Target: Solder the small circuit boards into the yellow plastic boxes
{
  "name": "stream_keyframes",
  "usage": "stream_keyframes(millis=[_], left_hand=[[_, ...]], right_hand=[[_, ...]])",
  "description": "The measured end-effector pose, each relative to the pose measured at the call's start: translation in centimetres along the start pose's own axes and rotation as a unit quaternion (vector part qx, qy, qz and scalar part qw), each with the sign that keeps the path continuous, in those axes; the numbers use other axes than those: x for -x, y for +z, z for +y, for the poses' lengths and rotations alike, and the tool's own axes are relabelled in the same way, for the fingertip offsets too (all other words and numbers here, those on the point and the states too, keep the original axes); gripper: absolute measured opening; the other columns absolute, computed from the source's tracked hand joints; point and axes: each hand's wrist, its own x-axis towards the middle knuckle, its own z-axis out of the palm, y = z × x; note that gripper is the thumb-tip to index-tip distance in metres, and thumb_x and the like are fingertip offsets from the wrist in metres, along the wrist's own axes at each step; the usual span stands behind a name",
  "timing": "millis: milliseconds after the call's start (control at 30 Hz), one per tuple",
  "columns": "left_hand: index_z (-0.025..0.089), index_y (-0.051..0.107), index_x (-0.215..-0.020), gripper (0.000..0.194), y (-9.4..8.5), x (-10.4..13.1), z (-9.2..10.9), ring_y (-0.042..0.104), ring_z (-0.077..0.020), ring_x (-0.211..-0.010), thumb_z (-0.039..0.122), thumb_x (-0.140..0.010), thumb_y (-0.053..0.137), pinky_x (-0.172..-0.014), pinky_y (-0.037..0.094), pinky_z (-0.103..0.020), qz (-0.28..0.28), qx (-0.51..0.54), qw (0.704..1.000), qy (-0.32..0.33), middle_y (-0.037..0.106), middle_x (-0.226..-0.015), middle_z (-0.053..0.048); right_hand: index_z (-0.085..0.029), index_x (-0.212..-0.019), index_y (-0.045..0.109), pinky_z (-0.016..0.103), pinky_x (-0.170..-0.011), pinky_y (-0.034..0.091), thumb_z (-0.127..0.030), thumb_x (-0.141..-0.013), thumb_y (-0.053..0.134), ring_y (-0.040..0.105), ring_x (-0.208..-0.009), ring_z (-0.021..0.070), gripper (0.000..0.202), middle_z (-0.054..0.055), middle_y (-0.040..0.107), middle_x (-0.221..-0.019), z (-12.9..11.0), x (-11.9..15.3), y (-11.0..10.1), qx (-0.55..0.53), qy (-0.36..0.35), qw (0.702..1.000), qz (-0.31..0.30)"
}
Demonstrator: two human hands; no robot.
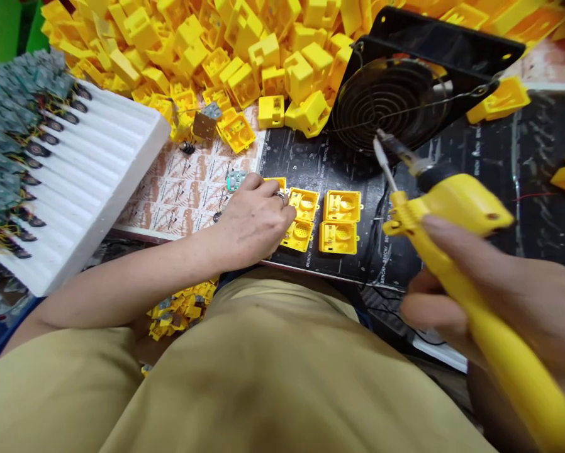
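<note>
My right hand (490,296) grips a yellow soldering gun (445,258) by its long handle, thumb along the top. Its narrow metal tip (381,157) points up and away, in front of the black fan. Over the bench, my left hand (258,220) has its fingers curled down on a yellow plastic case (276,183), mostly hidden behind them. Beside those fingers lie two open yellow cases (304,202), one partly covered by the hand. Another pair of open cases (341,206) sits to the right. A small green circuit board (236,180) lies just left of my knuckles.
A large heap of yellow cases (245,82) fills the back. At left, a white foam tray (117,132) carries rows of grey parts with wires and small round discs. The black fan (386,107) stands tilted at back right. More yellow pieces (181,308) lie below the bench edge.
</note>
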Motion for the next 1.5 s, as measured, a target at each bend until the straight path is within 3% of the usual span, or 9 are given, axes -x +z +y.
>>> stream_keyframes(millis=[133,267,367,533,733,1033,1200,1367,1500], left_hand=[[0.020,0.063,-0.075,0.027,-1.2,0.8,-1.6,0.057,-0.0210,-0.082,0.022,-0.093,0.043,-0.073,0.039,-0.037,0.023,0.039,0.999,0.018,0.065,-0.070,-0.002],[0.019,0.069,-0.100,0.031,-2.4,3.9,-6.0,0.061,-0.0180,-0.091,0.031,-0.098,0.040,-0.084,0.045,-0.034,0.101,0.093,0.984,-0.117,0.072,-0.095,-0.004],[0.018,0.068,-0.107,0.030,-1.5,6.6,-9.0,0.063,-0.0176,-0.090,0.033,-0.095,0.046,-0.087,0.048,-0.033,0.038,0.119,0.978,-0.166,0.073,-0.098,-0.005],[0.018,0.057,-0.126,0.040,1.3,7.5,-10.3,0.066,-0.0187,-0.091,0.032,-0.089,0.053,-0.083,0.050,-0.031,-0.064,0.198,0.962,-0.175,0.072,-0.102,-0.007],[0.017,0.058,-0.121,0.033,2.7,6.0,-9.8,0.064,-0.0155,-0.084,0.019,-0.089,0.048,-0.080,0.048,-0.029,-0.057,0.299,0.951,-0.062,0.072,-0.096,-0.006],[0.018,0.061,-0.126,0.039,3.2,5.8,-12.5,0.062,-0.0212,-0.114,0.024,-0.089,0.050,-0.098,0.046,-0.034,-0.102,0.427,0.898,0.039,0.067,-0.124,-0.010],[0.020,0.072,-0.102,0.026,4.4,4.4,-11.8,0.067,-0.0159,-0.091,0.028,-0.088,0.051,-0.086,0.051,-0.030,-0.018,0.402,0.915,0.022,0.074,-0.097,-0.006],[0.021,0.073,-0.089,0.022,4.4,3.6,-11.0,0.066,-0.0178,-0.094,0.034,-0.089,0.055,-0.091,0.051,-0.037,0.176,0.343,0.912,-0.140,0.073,-0.096,-0.004],[0.018,0.070,-0.094,0.026,1.9,2.9,-10.2,0.066,-0.0187,-0.102,0.037,-0.093,0.052,-0.091,0.053,-0.037,0.181,0.401,0.889,-0.129,0.072,-0.104,-0.006]], right_hand=[[-0.025,-0.112,0.060,0.022,-0.063,0.050,-0.020,-0.091,0.063,0.060,-0.061,0.0101,0.021,-0.005,0.061,-0.070,1.8,-1.3,1.9,-0.008,-0.078,0.997,-0.008],[-0.024,-0.107,0.055,0.036,-0.086,0.051,-0.054,-0.084,0.066,0.064,-0.081,0.0195,0.039,0.001,0.063,-0.082,5.4,-1.6,3.4,0.036,-0.109,0.992,-0.060],[-0.024,-0.110,0.052,0.045,-0.096,0.047,-0.067,-0.081,0.061,0.063,-0.095,0.0257,0.053,0.006,0.064,-0.092,7.3,-2.2,4.5,0.043,-0.113,0.988,-0.097],[-0.020,-0.115,0.049,0.042,-0.079,0.052,-0.064,-0.087,0.055,0.061,-0.083,0.0252,0.052,0.010,0.063,-0.096,7.4,-3.3,5.4,0.041,-0.152,0.981,-0.111],[-0.021,-0.115,0.047,0.041,-0.075,0.052,-0.053,-0.089,0.059,0.061,-0.084,0.0265,0.043,0.008,0.061,-0.090,6.4,-2.8,4.9,0.045,-0.135,0.984,-0.104],[-0.023,-0.118,0.047,0.043,-0.076,0.054,-0.054,-0.087,0.062,0.062,-0.091,0.0281,0.047,0.009,0.062,-0.098,5.8,-2.2,5.3,0.035,-0.096,0.990,-0.094],[-0.024,-0.119,0.048,0.040,-0.074,0.055,-0.046,-0.081,0.072,0.063,-0.084,0.0253,0.050,0.008,0.063,-0.098,4.8,-2.3,6.0,0.023,-0.069,0.994,-0.076],[-0.023,-0.121,0.048,0.041,-0.075,0.056,-0.044,-0.079,0.076,0.064,-0.089,0.0269,0.055,0.010,0.063,-0.102,3.4,-2.5,7.5,0.020,-0.025,0.998,-0.046],[-0.023,-0.125,0.047,0.045,-0.086,0.056,-0.053,-0.075,0.076,0.064,-0.104,0.0300,0.065,0.011,0.063,-0.106,1.6,-3.7,9.0,-0.002,-0.012,1.000,-0.028]])
